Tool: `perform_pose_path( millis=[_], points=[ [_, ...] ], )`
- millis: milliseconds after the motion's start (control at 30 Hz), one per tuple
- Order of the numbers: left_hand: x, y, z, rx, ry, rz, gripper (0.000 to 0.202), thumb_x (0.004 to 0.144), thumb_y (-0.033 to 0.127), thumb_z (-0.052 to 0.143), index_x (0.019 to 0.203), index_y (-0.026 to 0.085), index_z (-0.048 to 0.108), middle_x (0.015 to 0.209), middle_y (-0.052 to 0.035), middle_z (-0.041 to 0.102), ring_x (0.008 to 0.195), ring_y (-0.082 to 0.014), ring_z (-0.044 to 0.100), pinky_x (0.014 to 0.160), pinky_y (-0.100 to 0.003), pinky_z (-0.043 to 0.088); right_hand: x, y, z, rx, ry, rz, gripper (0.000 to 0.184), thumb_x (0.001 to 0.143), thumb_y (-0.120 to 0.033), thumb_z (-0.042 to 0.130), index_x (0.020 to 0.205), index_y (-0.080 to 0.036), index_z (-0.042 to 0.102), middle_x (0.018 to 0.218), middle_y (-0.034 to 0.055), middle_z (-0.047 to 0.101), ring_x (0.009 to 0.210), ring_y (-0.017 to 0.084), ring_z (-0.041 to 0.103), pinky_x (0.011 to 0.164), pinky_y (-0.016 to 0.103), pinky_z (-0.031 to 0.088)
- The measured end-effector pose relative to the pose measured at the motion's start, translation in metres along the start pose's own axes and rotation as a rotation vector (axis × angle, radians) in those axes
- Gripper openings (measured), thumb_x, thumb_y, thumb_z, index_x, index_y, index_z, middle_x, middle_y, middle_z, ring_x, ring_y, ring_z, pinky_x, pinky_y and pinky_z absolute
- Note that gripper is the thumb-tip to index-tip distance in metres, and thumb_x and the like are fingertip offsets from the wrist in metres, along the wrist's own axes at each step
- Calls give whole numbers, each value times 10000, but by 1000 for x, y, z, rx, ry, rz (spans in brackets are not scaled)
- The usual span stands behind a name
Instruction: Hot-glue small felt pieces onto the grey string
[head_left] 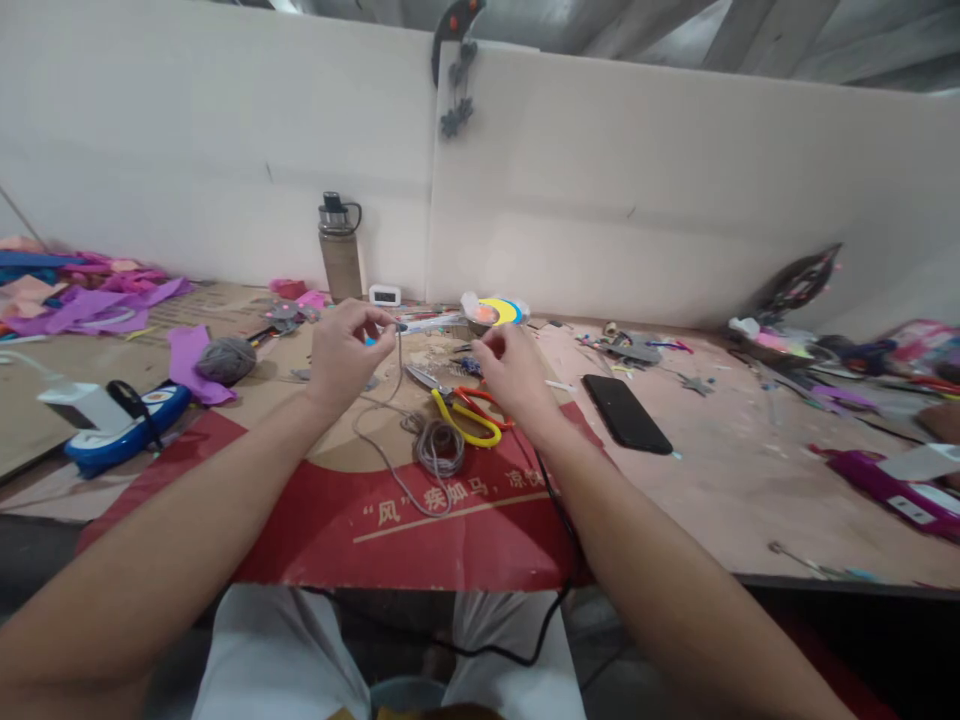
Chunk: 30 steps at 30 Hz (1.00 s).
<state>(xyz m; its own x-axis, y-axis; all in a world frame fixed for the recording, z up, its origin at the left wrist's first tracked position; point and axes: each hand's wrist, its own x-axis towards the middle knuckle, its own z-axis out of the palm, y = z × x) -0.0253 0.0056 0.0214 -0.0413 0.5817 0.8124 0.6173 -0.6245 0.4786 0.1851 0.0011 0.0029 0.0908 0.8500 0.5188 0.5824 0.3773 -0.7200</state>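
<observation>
My left hand [346,352] is raised over the cardboard, thumb and forefinger pinched on a thin grey cord [400,358]. A small dark tip shows at its fingertips. The cord hangs down and runs to a loose coil [439,448] on the red part of the sheet. My right hand [513,368] is held opposite, apart from the left, its fingers pinched together. Whatever it holds, if anything, is too small to make out. Below and between the hands lie scissors [472,418] with one yellow and one red handle. A small dark blue item [471,366] lies near my right fingertips.
A black phone [627,414] lies to the right. Behind stand a bottle [340,255], a small white clock [385,295] and a bowl [491,312]. Grey yarn [226,360], purple felt [193,362] and a blue power strip [127,432] are left; a purple power strip [892,490] is right.
</observation>
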Motion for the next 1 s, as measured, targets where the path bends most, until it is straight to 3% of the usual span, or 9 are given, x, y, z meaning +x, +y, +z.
perform_pose_path(
  millis=[133, 267, 367, 467, 567, 1000],
  points=[
    [0, 2, -2, 73, -11, 183, 114, 691, 108, 624, 749, 197, 665, 766, -13, 635, 698, -138, 538, 699, -285, 430, -9, -34, 43, 662, -159, 83, 260, 705, -210, 607, 880, -229, 415, 1015, 49, 603, 964, 154, 576, 874, 329, 457],
    [-1, 4, -3, 45, -13, 132, 92, 702, 119, 623, 738, 194, 662, 759, -13, 645, 718, -144, 551, 701, -285, 426, -12, -50, 69, 927, -231, 230, 313, 721, -199, 595, 910, -246, 350, 850, -18, 590, 749, 114, 593, 723, 285, 484],
    [-2, 5, 0, -99, -26, -85, 40, 725, 165, 621, 726, 177, 659, 693, -4, 631, 626, -118, 525, 620, -262, 407, -11, -51, 69, 809, -164, 177, 196, 762, -257, 584, 870, -233, 421, 770, -35, 535, 667, 96, 522, 619, 243, 442],
    [-3, 3, 7, -363, -59, -321, 53, 725, 206, 630, 699, 162, 644, 633, 3, 602, 573, -102, 512, 570, -245, 395, -9, -47, 64, 678, -112, 77, 97, 790, -266, 564, 778, -211, 485, 738, -26, 520, 674, 93, 481, 617, 234, 407],
    [-3, 2, 13, -569, -75, -463, 46, 705, 194, 643, 680, 157, 631, 603, 12, 578, 548, -88, 501, 549, -233, 385, -9, -44, 60, 647, -83, 45, 96, 796, -265, 560, 748, -201, 507, 717, -24, 526, 667, 94, 478, 629, 241, 398],
    [-6, 4, 16, -741, -103, -596, 74, 663, 178, 682, 643, 154, 614, 600, 15, 551, 538, -70, 476, 529, -217, 353, -8, -44, 56, 451, 5, 65, 126, 794, -274, 567, 713, -179, 551, 709, 0, 577, 667, 112, 502, 660, 263, 398]
  ],
)
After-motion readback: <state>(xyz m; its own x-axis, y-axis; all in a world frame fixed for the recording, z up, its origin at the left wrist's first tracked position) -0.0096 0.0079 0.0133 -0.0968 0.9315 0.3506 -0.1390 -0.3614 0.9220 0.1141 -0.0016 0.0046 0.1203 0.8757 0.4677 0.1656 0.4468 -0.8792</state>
